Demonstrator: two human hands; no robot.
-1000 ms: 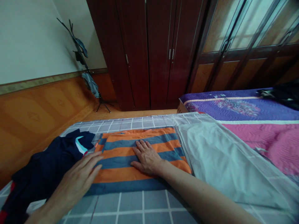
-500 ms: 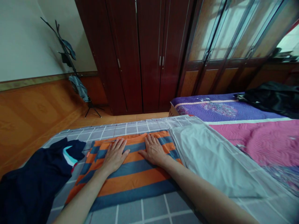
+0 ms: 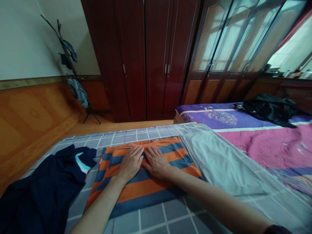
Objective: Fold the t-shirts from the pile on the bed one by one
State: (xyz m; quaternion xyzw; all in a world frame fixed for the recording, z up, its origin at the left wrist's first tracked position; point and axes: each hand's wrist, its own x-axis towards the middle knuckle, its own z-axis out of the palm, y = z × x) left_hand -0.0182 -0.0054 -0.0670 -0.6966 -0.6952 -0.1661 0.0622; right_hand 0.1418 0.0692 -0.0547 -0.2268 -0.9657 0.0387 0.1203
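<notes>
An orange and blue-grey striped garment (image 3: 143,188) lies folded and spread flat on the checked bed cover (image 3: 151,217). Both palms rest on its upper middle part, side by side and almost touching. My left hand (image 3: 131,163) lies flat with nothing in it. My right hand (image 3: 156,162) is flat too, its fingers pointing away from me. Right beside the striped garment is a pale grey-green folded cloth (image 3: 224,162). A dark navy garment (image 3: 46,182) with a light blue and white collar lies loosely heaped on the left.
Beyond the bed stand dark red wardrobes (image 3: 156,58). A coat stand (image 3: 73,71) holds caps and cloth at the back left. On the right, a second bed with a purple and pink cover (image 3: 229,126) bears a black garment (image 3: 270,109).
My hands have come closer together on the striped garment, my left hand moving right. The view has shifted slightly, showing more of the window at the right.
</notes>
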